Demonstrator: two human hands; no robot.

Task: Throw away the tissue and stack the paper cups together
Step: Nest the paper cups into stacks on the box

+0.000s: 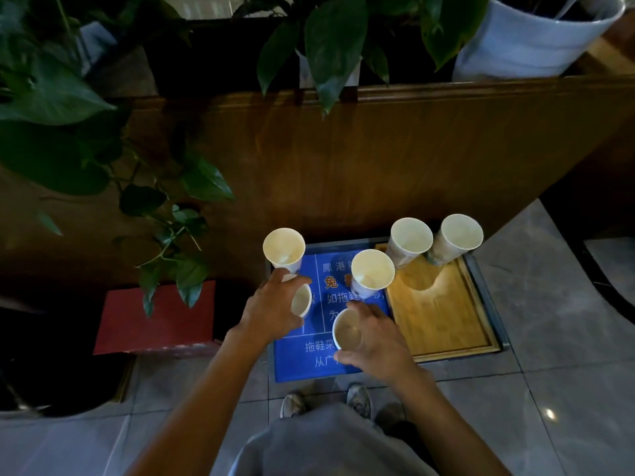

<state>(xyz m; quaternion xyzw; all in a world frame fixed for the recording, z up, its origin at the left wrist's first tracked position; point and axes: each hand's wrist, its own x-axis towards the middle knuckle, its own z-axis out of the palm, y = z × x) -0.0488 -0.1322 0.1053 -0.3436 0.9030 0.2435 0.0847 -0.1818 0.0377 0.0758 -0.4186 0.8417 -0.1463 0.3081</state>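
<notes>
Several white paper cups stand on a low surface with a blue sign (343,367) and a wooden tray (446,317). My left hand (271,310) is shut on one cup (301,300), tilted with its mouth toward the right. My right hand (374,333) grips another cup (347,330) from the side. An upright cup (283,248) stands just beyond my left hand, and another cup (371,273) stands in the middle. Two cups (410,238) (460,235) stand at the far edge of the tray. No tissue is in view.
A brown wooden partition (378,159) rises right behind the cups. Leafy plants (165,218) hang over the left side, with a white pot (536,39) at top right. A red box (154,321) sits left of the sign. My shoes (326,400) rest on grey floor tiles.
</notes>
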